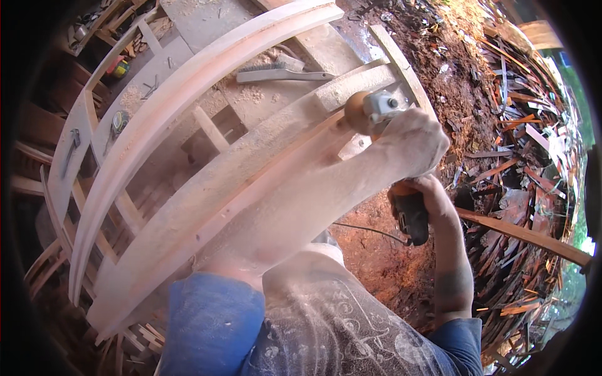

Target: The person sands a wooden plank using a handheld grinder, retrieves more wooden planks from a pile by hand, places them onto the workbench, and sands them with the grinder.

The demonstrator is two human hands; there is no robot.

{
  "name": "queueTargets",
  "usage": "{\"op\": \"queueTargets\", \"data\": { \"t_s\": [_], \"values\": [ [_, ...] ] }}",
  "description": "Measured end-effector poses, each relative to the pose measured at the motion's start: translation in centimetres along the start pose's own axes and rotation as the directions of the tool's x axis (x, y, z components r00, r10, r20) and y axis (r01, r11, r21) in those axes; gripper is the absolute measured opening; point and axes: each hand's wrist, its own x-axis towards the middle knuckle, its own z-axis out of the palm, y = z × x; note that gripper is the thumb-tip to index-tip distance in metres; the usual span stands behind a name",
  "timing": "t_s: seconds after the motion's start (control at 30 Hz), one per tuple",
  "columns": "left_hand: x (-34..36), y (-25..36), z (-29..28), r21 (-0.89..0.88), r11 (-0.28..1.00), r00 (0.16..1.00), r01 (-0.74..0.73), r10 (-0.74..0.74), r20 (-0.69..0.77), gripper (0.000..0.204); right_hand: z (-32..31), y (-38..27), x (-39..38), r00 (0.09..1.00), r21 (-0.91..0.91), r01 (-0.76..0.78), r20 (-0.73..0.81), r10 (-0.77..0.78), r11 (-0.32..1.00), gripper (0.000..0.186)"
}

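Note:
My left hand [417, 141] is closed around the front of an angle grinder [381, 105], close behind its grey metal head. My right hand [427, 188] wraps round the tool's dark rear body, from which a cord trails to the left. The brownish round disc [357, 113] meets the far end of a long curved wooden beam [232, 166], where the air looks hazy. Pale dust coats the beam and my left forearm. The hidden side of the disc and most of my left fingers cannot be seen.
A second curved beam [182, 94] arches beyond the first. Between them lies a wire brush [276, 74] with a wooden handle on the dusty workbench. A tape measure [118, 67] and a hammer [72, 147] are at the left. Wood scraps [527, 182] cover the ground at right.

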Motion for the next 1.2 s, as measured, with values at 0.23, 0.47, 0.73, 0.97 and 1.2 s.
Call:
{"op": "queueTargets", "data": {
  "t_s": [0.23, 0.47, 0.73, 0.97, 1.2],
  "values": [
    [4.9, -1.6, 1.4, -0.093, 0.994, 0.989, -0.058, 0.045, -0.141, 0.016, -3.1, -2.4, 1.8, 0.997, 0.072, 0.043, -0.074, -0.037, 0.996, 0.041],
    [-1.2, -0.4, -0.8, -0.091, 0.993, 0.998, 0.069, -0.069, 0.009, 0.020, 1.1, -0.4, 0.2, 0.999, -0.012, 0.030, -0.011, -0.031, 0.999, 0.036],
    [-21.3, 3.0, -6.4, 0.065, 0.974, 0.973, 0.218, -0.211, -0.094, 0.014, 15.7, 4.9, -5.1, 0.956, -0.216, -0.020, 0.280, 0.082, 0.976, 0.035],
    [-38.7, 6.1, -10.7, -0.052, 0.903, 0.894, 0.427, -0.430, -0.125, 0.011, 29.4, 10.7, -9.4, 0.887, -0.327, 0.015, 0.441, 0.138, 0.945, 0.029],
    [-53.8, 8.5, -14.5, -0.001, 0.859, 0.838, 0.512, -0.500, -0.219, 0.012, 43.8, 14.0, -14.6, 0.794, -0.413, 0.164, 0.595, 0.129, 0.896, 0.029]
  ]
}}
